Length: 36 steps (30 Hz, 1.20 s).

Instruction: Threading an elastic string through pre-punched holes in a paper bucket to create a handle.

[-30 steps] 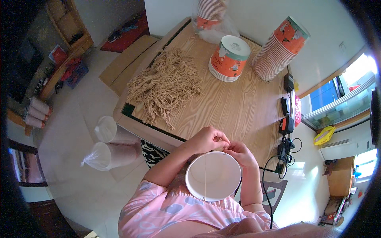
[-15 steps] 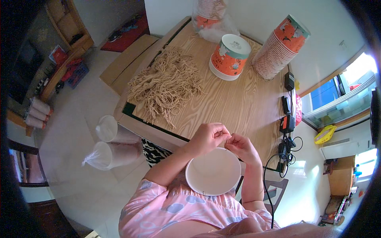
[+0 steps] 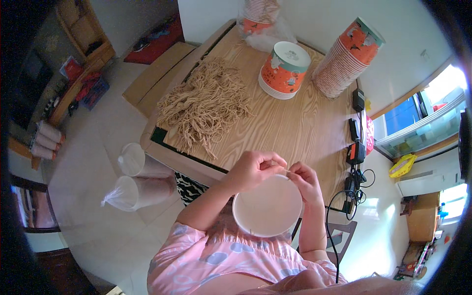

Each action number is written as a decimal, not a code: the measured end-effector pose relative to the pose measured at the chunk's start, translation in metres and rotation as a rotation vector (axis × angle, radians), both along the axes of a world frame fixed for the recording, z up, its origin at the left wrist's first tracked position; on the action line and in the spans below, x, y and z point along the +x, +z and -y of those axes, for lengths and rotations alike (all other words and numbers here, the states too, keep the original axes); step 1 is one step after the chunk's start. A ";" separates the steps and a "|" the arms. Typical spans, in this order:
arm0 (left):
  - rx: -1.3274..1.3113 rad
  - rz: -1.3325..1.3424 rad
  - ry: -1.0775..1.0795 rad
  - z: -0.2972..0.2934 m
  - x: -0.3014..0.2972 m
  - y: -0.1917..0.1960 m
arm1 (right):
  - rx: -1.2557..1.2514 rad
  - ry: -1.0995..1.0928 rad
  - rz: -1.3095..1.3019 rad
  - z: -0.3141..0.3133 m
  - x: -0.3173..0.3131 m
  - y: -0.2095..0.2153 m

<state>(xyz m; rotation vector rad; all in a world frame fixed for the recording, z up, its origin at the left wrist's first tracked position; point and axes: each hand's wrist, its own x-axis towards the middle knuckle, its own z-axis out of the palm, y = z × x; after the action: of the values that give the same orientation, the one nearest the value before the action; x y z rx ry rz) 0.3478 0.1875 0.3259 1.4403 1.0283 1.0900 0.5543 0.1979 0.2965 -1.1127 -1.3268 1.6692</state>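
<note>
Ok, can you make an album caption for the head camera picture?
Left hand and right hand work at a white-lined tub, tan strings heaped on the table.

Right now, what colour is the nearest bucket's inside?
White; the bucket shows best in the head view.

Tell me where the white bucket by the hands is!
In the head view, the white bucket is just right of centre, low down, with the pink top below it and the left hand and right hand near its upper rim.
</note>
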 end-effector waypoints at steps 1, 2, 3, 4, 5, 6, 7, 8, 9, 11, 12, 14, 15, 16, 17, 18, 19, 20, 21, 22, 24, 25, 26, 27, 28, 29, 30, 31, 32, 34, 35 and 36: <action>-0.059 -0.054 0.000 0.000 -0.005 0.007 | 0.000 -0.004 -0.001 -0.001 0.002 0.000; -0.013 -0.232 -0.017 -0.001 -0.011 0.016 | -0.023 -0.062 -0.015 -0.002 0.005 0.001; -0.011 -0.236 -0.016 0.000 -0.016 0.013 | -0.044 -0.115 -0.032 -0.002 0.006 0.002; 0.161 -0.411 -0.030 -0.001 -0.019 0.008 | 0.018 -0.104 -0.029 -0.003 0.007 -0.001; 0.334 -0.585 -0.044 -0.001 -0.021 0.006 | 0.021 -0.104 -0.034 -0.001 0.006 0.001; 0.337 -0.591 -0.045 -0.002 -0.021 0.010 | 0.038 -0.074 -0.029 0.000 0.004 0.003; 0.350 -0.566 -0.080 -0.004 -0.021 0.016 | 0.055 -0.045 -0.025 0.001 0.003 0.004; 0.362 -0.542 -0.116 -0.005 -0.021 0.023 | 0.060 -0.046 -0.033 0.002 0.002 0.005; 0.372 -0.548 -0.124 -0.007 -0.020 0.036 | 0.076 -0.054 -0.013 0.004 0.003 0.006; 0.131 -0.373 -0.106 -0.009 -0.017 0.056 | 0.093 -0.073 -0.002 0.006 0.003 0.009; 0.079 -0.264 -0.115 -0.009 -0.015 0.056 | 0.103 -0.078 -0.020 0.007 0.001 0.012; 0.057 -0.149 -0.143 -0.010 -0.013 0.056 | 0.118 -0.091 -0.049 0.008 -0.001 0.015; 0.030 -0.025 -0.166 -0.010 -0.011 0.057 | 0.122 -0.110 -0.073 0.008 -0.002 0.015; 0.033 -0.037 -0.173 -0.011 -0.012 0.061 | 0.126 -0.129 -0.096 0.008 -0.002 0.015; 0.027 0.029 -0.174 -0.010 -0.013 0.067 | 0.129 -0.136 -0.109 0.008 0.000 0.014; 0.019 0.096 -0.183 -0.010 -0.014 0.075 | 0.139 -0.160 -0.121 0.008 0.004 0.013; 0.035 0.091 -0.115 -0.010 -0.014 0.087 | 0.148 -0.184 -0.133 0.007 0.009 0.012; 0.034 0.133 -0.086 -0.014 -0.020 0.090 | 0.149 -0.198 -0.143 0.007 0.014 0.010; 0.037 0.173 -0.048 -0.013 -0.025 0.094 | 0.150 -0.191 -0.170 0.008 0.016 0.009; 0.047 0.059 0.049 -0.009 -0.018 0.099 | 0.151 -0.184 -0.196 0.009 0.017 0.008; 0.343 -0.424 -0.234 -0.007 -0.020 0.101 | 0.140 -0.182 -0.205 0.012 0.017 0.005; 0.364 -0.392 -0.016 -0.012 -0.027 0.100 | 0.129 -0.189 -0.198 0.011 0.022 0.004; 0.250 -0.148 0.092 -0.017 -0.043 0.112 | 0.132 -0.202 -0.202 0.009 0.027 0.005; 0.126 0.090 0.205 -0.018 -0.057 0.127 | 0.121 -0.214 -0.191 0.010 0.027 0.007; 0.206 0.036 0.278 -0.019 -0.047 0.129 | 0.110 -0.225 -0.179 0.011 0.027 0.008; 0.308 -0.271 0.145 -0.018 -0.048 0.123 | 0.094 -0.217 -0.181 0.013 0.027 0.004; 0.393 -0.292 0.216 -0.018 -0.045 0.126 | 0.097 -0.224 -0.184 0.012 0.028 0.000; 0.477 -0.310 0.288 -0.018 -0.043 0.130 | 0.096 -0.208 -0.182 0.010 0.030 -0.005; 0.360 0.081 0.268 -0.019 -0.060 0.135 | 0.096 -0.192 -0.179 0.009 0.031 -0.007; 0.384 -0.066 0.222 -0.016 -0.034 0.134 | 0.097 -0.194 -0.149 0.012 0.022 -0.001; 0.438 -0.489 0.094 -0.014 -0.030 0.131 | 0.097 -0.188 -0.166 0.013 0.019 0.000; 0.434 -0.284 0.161 -0.020 -0.030 0.124 | 0.098 -0.190 -0.179 0.011 0.020 0.000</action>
<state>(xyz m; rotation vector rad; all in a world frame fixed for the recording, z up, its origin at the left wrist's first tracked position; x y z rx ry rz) 0.3176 0.2075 0.4501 1.9285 1.1686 1.3064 0.5738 0.1869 0.2965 -0.9760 -1.1408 1.5103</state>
